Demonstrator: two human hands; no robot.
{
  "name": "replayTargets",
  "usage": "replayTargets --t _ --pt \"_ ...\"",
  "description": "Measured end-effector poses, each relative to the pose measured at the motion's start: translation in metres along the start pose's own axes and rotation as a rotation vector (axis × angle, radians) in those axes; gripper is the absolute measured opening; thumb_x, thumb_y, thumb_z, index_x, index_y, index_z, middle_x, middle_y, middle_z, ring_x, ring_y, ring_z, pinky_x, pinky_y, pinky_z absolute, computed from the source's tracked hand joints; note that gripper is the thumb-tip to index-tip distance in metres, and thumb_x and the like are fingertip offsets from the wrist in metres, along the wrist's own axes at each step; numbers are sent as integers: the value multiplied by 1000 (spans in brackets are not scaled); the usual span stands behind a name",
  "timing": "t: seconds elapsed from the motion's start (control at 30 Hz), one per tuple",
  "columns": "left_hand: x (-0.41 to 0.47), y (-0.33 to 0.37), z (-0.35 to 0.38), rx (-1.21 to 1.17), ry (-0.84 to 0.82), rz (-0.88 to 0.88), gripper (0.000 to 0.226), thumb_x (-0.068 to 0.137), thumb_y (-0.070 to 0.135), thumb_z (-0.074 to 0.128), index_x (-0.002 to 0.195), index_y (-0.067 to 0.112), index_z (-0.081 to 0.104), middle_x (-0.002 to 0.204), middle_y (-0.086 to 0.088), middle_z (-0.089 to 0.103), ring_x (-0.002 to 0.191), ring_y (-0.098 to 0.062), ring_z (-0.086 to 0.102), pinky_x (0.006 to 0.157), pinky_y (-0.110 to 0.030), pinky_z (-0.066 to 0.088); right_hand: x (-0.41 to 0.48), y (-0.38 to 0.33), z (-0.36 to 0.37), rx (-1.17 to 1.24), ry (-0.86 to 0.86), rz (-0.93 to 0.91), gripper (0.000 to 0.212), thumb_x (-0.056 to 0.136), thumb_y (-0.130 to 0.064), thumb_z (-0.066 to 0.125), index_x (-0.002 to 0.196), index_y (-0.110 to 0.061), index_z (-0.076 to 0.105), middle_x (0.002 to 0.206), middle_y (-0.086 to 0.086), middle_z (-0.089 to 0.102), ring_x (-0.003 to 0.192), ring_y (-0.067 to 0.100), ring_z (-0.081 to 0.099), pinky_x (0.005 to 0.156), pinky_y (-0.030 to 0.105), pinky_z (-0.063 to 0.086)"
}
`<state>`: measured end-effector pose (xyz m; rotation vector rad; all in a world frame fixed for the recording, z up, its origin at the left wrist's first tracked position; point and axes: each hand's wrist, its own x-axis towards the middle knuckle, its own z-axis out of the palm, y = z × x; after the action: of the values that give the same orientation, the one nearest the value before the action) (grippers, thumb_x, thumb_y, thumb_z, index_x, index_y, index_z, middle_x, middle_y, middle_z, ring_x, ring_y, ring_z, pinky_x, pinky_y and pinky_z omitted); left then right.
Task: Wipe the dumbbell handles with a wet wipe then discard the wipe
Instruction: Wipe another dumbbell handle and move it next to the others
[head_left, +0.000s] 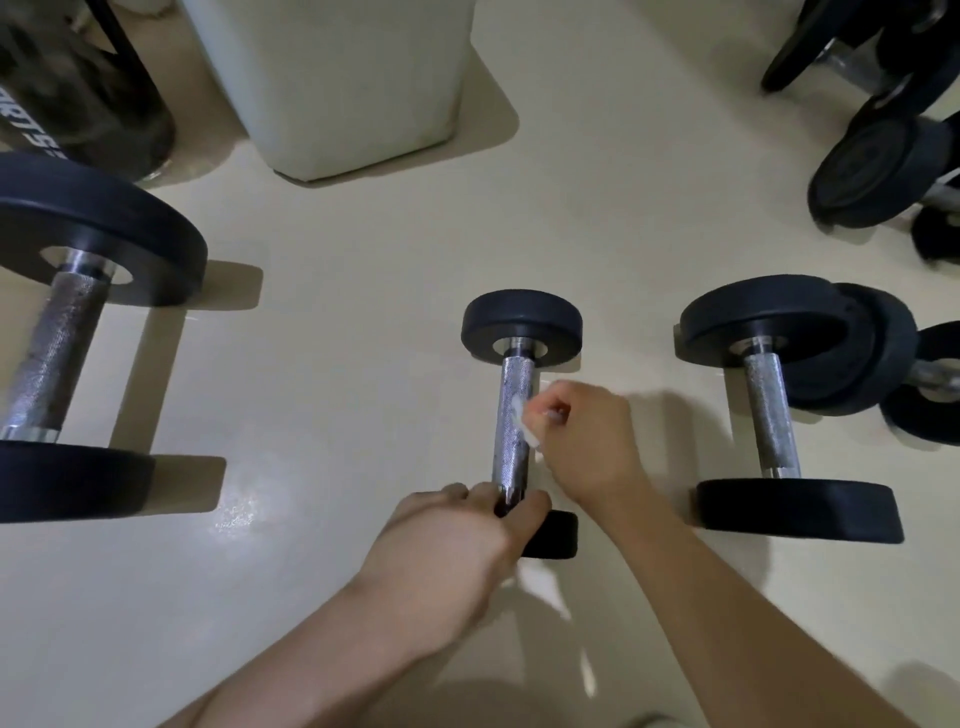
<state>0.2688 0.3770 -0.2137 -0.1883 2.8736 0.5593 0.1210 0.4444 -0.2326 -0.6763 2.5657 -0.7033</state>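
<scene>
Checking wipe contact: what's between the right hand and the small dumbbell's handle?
In the head view, only the wet wipe, pinched by the right hand against the handle.

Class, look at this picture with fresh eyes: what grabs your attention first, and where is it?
At centre, the two hands work on a small dumbbell on the pale floor: the right hand presses a white wet wipe against its metal handle, while the left hand grips the near end. Bigger dumbbells flank it, one at left and one at right.
</scene>
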Motion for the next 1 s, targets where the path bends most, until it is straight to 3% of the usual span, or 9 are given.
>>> replayTargets --t 0.1,0.23,0.33,0.43,0.6,0.73,0.83,0.93,1.0 --pt "-7 -5 2 -31 76 16 78 75 4 47 141 35 19 119 2 52 104 -27 56 68 -29 36 -18 -1 -1 6 -104 -34 14 76 -5 60 67 -13 67 73 1 66 72 19 61 69 29 48" --pt "-21 -22 21 -208 150 41 88 60 6 66 136 39 37 120 15 56 98 -10 60 65 -17 48 26 -11 7 150 123 -108 13 76 -2 64 66 -10 66 71 7 63 67 20 56 61 23 43" --pt "-30 -26 31 -601 342 -49 66 70 11 70 124 43 53 121 26 51 104 6 54 84 -6 40 -7 0 8 63 9 -45 14 78 -9 64 64 -14 66 72 1 65 68 13 56 64 19 43" --pt "-33 -21 40 -1067 535 -331 49 61 15 79 102 41 69 111 20 61 108 -4 60 93 -18 45 -24 -1 3 14 -143 -83 13 77 -12 65 66 -18 68 75 -4 66 73 12 61 70 22 45" --pt "-32 -17 41 -986 482 -365 44 63 7 87 89 40 73 105 30 64 103 6 60 89 -6 40 21 -10 6 98 131 -114 14 78 -7 64 65 -10 68 72 6 63 70 24 59 65 33 47" --pt "-27 -10 39 -895 429 -337 35 65 29 79 98 37 73 108 29 62 105 6 58 90 -7 38 -20 2 2 -41 -120 -77 14 77 -7 59 67 -11 69 78 1 67 72 16 60 69 25 46" --pt "-25 -4 42 -789 401 -271 36 71 41 69 108 39 70 113 30 60 112 8 53 93 -7 36 12 -1 -1 -72 -16 -133 18 77 -8 57 60 -11 63 64 -1 55 65 20 52 58 27 36" --pt "-27 -5 45 -759 423 -159 32 82 30 67 113 36 68 119 29 58 113 12 51 94 -3 34 25 -2 -4 -7 110 -72 16 78 -11 58 65 -10 68 70 -1 59 67 17 54 60 21 39" --pt "-28 -7 48 -813 421 -157 34 81 23 68 112 36 68 119 26 60 114 11 52 93 -3 34 -1 2 -5 -83 -9 -64 15 79 -12 58 68 -10 68 72 1 65 69 18 58 65 24 44"
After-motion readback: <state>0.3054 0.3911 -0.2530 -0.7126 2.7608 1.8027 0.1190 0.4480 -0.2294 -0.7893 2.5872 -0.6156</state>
